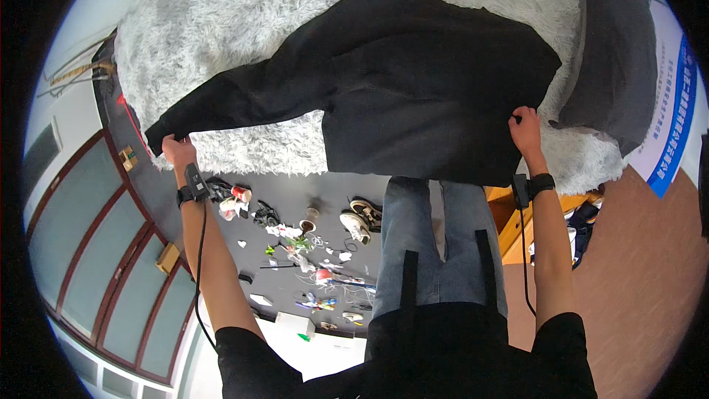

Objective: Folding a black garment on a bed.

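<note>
The black garment (428, 81) lies spread in front of you across the white shaggy cover (199, 22), its body toward your right, one long sleeve (236, 96) running out to your left and its lower hem (421, 174) just beyond your knees. It looks like soft, matte, mid-weight cloth: expect it to be light for its spread, limp, hard to break, and not very slippery, though the long pile beneath may drag at it and let creases form. Since it has no stiffness of its own, it should handle best from its far ends and edges, at the cuff, the hem corners and the side seam, with a little tension between two holds. Your left hand (179, 151) has its fingers closed on the cuff end of the sleeve, thumb and fingers nearly together. Your right hand (525, 129) is curled shut at the garment's right side edge, above the hem corner, and appears to pinch the cloth; how much fabric it has caught is hard to make out against so much black. Further out, a dark grey cloth (617, 52) lies to the right, and a pair of shoes (360, 220) sits on the littered floor (329, 188) below.
</note>
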`<state>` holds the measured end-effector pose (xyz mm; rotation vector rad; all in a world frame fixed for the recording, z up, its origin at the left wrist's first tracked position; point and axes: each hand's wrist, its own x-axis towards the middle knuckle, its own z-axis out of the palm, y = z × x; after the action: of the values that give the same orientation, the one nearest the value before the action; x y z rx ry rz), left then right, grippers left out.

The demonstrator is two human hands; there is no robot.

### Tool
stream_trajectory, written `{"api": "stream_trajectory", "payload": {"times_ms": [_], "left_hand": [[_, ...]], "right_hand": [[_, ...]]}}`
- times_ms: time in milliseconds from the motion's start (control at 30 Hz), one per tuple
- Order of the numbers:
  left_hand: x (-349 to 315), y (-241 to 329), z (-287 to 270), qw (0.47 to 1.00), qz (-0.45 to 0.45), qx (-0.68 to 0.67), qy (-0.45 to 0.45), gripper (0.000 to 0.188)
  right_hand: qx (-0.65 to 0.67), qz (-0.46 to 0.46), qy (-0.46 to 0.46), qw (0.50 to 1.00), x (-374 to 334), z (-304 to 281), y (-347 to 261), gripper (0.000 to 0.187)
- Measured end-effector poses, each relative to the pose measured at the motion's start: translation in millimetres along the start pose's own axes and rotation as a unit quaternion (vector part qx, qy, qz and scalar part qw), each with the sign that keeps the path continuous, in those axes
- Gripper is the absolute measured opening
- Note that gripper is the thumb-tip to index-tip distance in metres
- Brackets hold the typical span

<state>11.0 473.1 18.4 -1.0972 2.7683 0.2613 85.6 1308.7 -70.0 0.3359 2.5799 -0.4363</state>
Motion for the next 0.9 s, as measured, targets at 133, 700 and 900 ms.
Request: {"api": "stream_trajectory", "payload": {"times_ms": [133,700,900], "left_hand": [[-19,-17,-20,0.667,-0.254,-0.699,0.045,0.018],[-172,195,92,0.802,0.078,-0.590,-0.050,0.033],[-277,317,116,0.715,0.012,-0.689,-0.121,0.033]], "right_hand": [[-0.008,-0.026,0.006,1.000,1,1,4,0.020],[0.114,-0.044,0.009,0.992,-7,-9,-1,0.017],[0.236,0.002,0.001,0.972,-16,-10,-13,0.018]]}}
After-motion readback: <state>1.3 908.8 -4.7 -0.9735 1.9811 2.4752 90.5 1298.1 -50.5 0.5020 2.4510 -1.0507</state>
